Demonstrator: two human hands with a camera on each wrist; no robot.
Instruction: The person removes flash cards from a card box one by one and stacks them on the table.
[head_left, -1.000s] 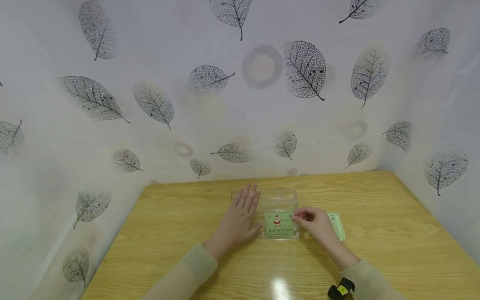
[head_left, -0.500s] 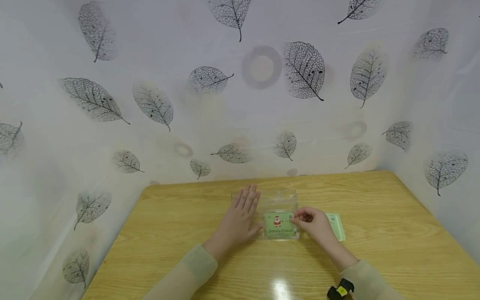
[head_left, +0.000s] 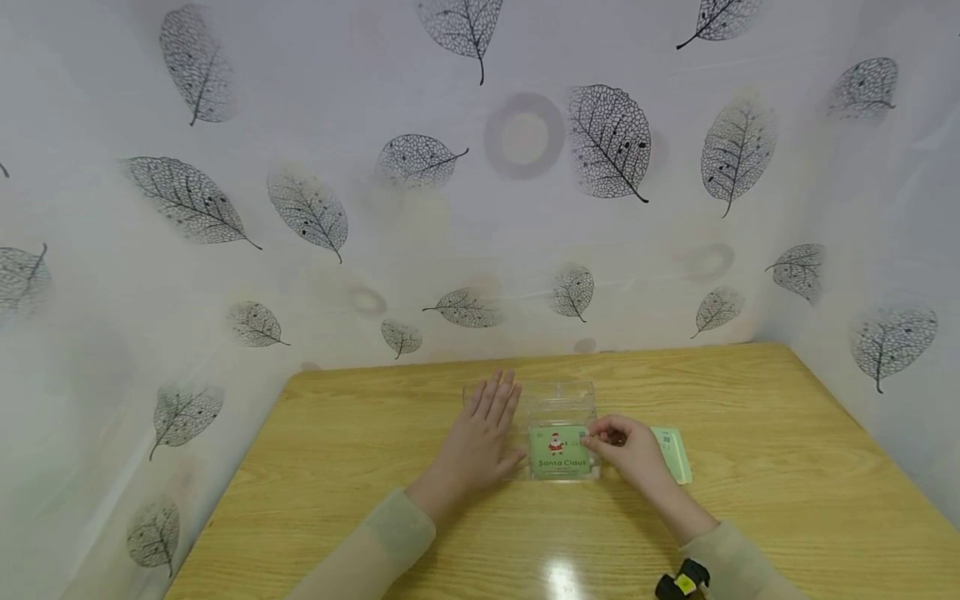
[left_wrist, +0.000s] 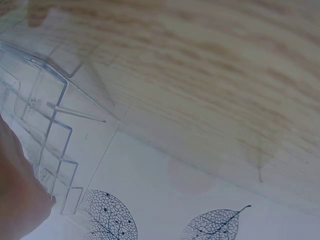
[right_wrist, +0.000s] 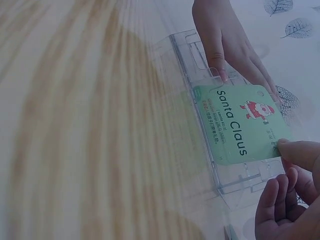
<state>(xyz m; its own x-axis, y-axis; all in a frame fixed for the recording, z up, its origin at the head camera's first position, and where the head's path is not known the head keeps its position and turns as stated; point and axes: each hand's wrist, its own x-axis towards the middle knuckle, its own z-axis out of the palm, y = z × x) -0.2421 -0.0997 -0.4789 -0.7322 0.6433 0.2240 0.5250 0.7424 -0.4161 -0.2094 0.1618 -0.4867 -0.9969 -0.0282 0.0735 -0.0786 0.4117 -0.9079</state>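
Observation:
A green flash card printed "Santa Claus" with a Santa picture stands at the front right of a clear plastic tiered card holder. My right hand pinches the card's right edge between thumb and fingers; the right wrist view shows the thumb on the card's face. My left hand lies with straight fingers over the left part of the holder and hides much of it. In the left wrist view the stepped side of the holder shows beside part of that hand.
More green cards lie on the wooden table just right of my right hand, partly covered by it. A wall cover with leaf prints rises behind the table. A black strap device with a yellow patch sits at the right sleeve.

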